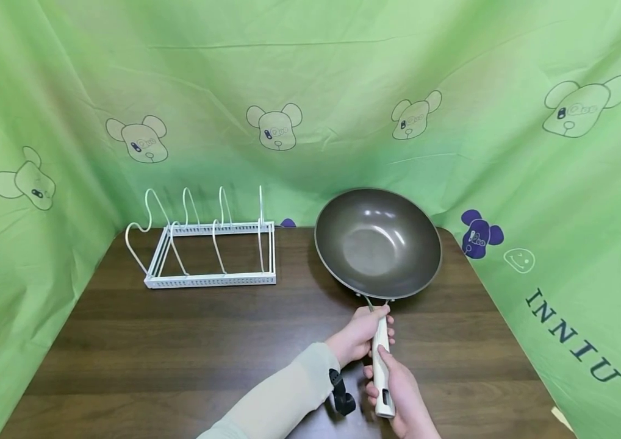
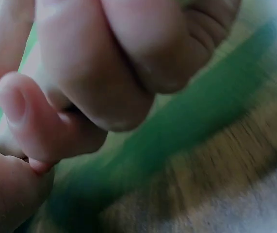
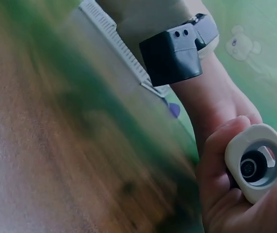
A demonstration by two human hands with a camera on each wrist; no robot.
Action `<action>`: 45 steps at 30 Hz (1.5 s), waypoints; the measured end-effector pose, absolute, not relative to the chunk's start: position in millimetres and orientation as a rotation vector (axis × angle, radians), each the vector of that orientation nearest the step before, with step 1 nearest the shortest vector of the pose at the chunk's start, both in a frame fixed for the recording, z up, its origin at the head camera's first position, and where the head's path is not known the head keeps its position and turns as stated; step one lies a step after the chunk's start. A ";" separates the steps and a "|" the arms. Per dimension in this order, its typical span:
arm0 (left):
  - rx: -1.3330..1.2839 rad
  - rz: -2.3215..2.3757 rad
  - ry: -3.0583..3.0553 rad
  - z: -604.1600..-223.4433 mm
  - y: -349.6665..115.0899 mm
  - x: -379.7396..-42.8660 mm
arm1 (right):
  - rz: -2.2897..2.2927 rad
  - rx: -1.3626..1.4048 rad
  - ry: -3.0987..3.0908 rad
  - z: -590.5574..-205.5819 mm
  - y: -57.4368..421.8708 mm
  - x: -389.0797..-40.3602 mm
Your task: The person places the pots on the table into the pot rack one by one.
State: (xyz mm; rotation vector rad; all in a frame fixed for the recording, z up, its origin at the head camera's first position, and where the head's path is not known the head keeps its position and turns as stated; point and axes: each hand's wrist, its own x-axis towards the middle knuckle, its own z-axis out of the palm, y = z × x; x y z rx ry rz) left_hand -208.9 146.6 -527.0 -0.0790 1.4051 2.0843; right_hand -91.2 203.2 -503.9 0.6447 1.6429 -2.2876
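A dark, deep wok (image 1: pixel 371 244) is at the back right of the table, its cream handle (image 1: pixel 380 372) pointing toward me. Near the pan end, my left hand (image 1: pixel 362 332) grips the handle, and my right hand (image 1: pixel 402 390) holds it closer to its free end. Curled fingers (image 2: pixel 85 63) of the left hand fill the left wrist view. In the right wrist view the hollow handle end (image 3: pixel 233 158) shows between the fingers and palm of the right hand. Whether the wok touches the table, I cannot tell.
To the left stands a white rack (image 1: pixel 211 280) with several upright wire loops on the wooden table (image 1: pixel 179 353). A green printed curtain (image 1: pixel 343 73) hangs behind and on both sides. A black wrist camera (image 3: pixel 172 53) is strapped on my left sleeve.
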 end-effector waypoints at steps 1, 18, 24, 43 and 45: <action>-0.083 2.083 1.425 -528.2 147.2 -208.4 | -2.268 0.654 1.680 -504.6 201.9 -91.5; -0.210 2.236 1.456 -530.2 155.6 -195.0 | -2.154 0.662 1.877 -515.0 195.5 -91.0; -0.203 2.225 1.473 -528.9 154.9 -195.0 | -2.167 0.660 1.852 -514.6 195.6 -91.1; -0.177 2.216 1.392 -531.4 152.5 -200.4 | -2.174 0.684 1.869 -509.9 192.4 -93.4; -0.183 2.214 1.388 -530.8 152.0 -201.0 | -2.176 0.687 1.875 -509.1 191.2 -93.8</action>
